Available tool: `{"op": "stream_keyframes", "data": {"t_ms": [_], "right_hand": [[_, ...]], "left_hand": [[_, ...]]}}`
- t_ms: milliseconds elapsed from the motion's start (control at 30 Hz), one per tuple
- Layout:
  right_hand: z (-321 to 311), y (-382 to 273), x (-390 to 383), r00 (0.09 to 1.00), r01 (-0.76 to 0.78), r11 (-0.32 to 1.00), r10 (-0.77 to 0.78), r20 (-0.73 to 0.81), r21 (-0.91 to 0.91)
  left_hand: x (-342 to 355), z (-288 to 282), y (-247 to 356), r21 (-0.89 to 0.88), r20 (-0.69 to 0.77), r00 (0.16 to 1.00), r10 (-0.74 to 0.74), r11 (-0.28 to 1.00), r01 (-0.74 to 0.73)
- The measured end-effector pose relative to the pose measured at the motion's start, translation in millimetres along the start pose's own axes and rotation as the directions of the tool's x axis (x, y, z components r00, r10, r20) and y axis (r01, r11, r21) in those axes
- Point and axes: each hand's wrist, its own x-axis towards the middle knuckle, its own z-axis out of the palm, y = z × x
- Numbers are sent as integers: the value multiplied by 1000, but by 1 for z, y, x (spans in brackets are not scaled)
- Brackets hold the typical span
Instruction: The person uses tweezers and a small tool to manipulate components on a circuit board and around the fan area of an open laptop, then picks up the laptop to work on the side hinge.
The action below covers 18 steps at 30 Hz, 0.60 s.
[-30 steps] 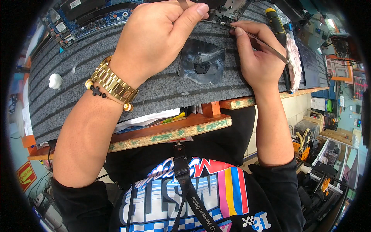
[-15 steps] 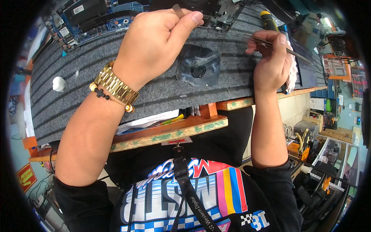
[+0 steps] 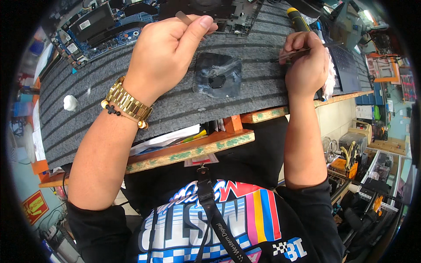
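My left hand (image 3: 164, 55) is closed around a small flat tool (image 3: 183, 17) whose tip points at an opened laptop chassis (image 3: 232, 13) at the far edge of a grey ribbed mat (image 3: 175, 105). A gold watch sits on that wrist. My right hand (image 3: 307, 65) pinches thin metal tweezers (image 3: 291, 53) over the mat's right side. Between the hands lies a dark square cooling fan (image 3: 218, 75) flat on the mat.
A blue circuit board with black parts (image 3: 94, 28) lies at the far left. A yellow-and-black screwdriver (image 3: 298, 18) rests beyond my right hand, next to a dark laptop part (image 3: 346, 65). A white blob (image 3: 69, 102) sits on the mat's left. Wooden bench edge (image 3: 188, 151) runs below.
My right hand has drawn the tweezers back from the chassis toward the right and nearer me. My left hand stays closed on its tool, nearly still.
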Motion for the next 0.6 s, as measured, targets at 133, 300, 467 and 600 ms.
{"op": "stream_keyframes", "data": {"t_ms": [133,300,467,600], "right_hand": [[-4,-1,5,978,-189,979,195,-76,82],[-11,-1,12,932,-349,922,360,-38,170],[-9,-6,16,895,-446,895,446,10,4],[-6,-17,28,789,-543,806,586,184,-238]], "left_hand": [[1,1,2,-30,7,1000,-25,999,25],[0,0,3,-47,7,1000,-23,999,24],[1,1,3,-74,7,999,-38,997,38],[0,2,4,-77,2,999,-45,996,45]]}}
